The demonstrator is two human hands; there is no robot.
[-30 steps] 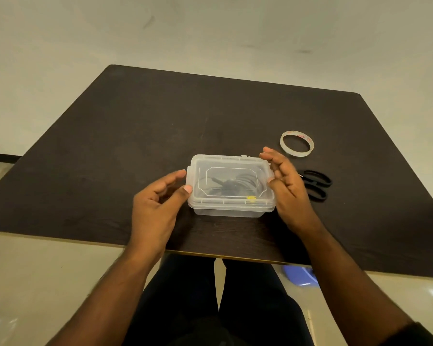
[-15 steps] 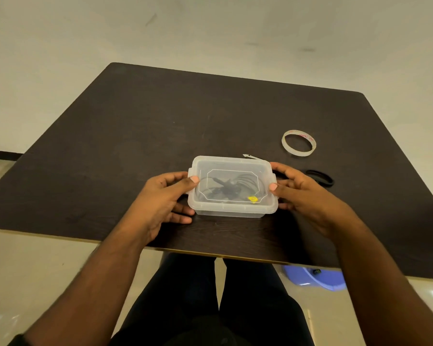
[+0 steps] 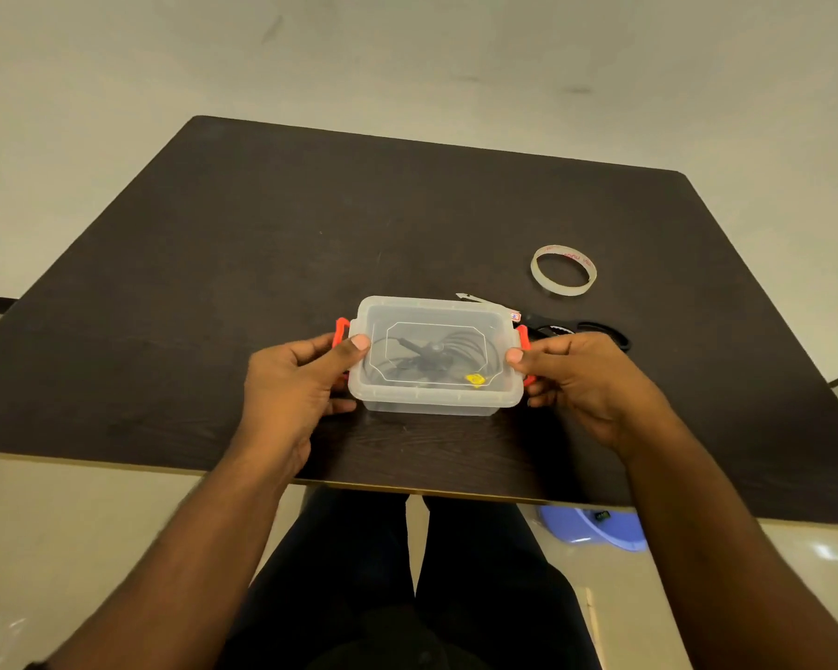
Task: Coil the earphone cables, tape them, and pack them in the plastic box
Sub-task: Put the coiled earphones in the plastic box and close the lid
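Plastic box (image 3: 435,355), clear, lid on, resting on the dark worktop (image 3: 262,244) near its near edge, long axis running left to right. Through the lid, coiled dark earphone cables (image 3: 436,355) lie inside, with a small yellow mark (image 3: 475,379) toward the near right corner. Orange latches: left latch (image 3: 341,331) and right latch (image 3: 523,338) stand at the two short ends. Head view: the box sits between the hands. Left hand (image 3: 291,384) holds the left end, thumb on the lid's edge, fingers curled round the side beneath. Right hand (image 3: 586,379) holds the right end likewise, thumb tip on the lid's corner, fingers curled under the latch. Beyond the box, far right: a roll of clear tape (image 3: 563,270) lying flat; black scissors (image 3: 576,327) just behind the right hand, partly hidden, blade tip pointing left. A blue object (image 3: 593,527) on the floor shows below the worktop's near edge.
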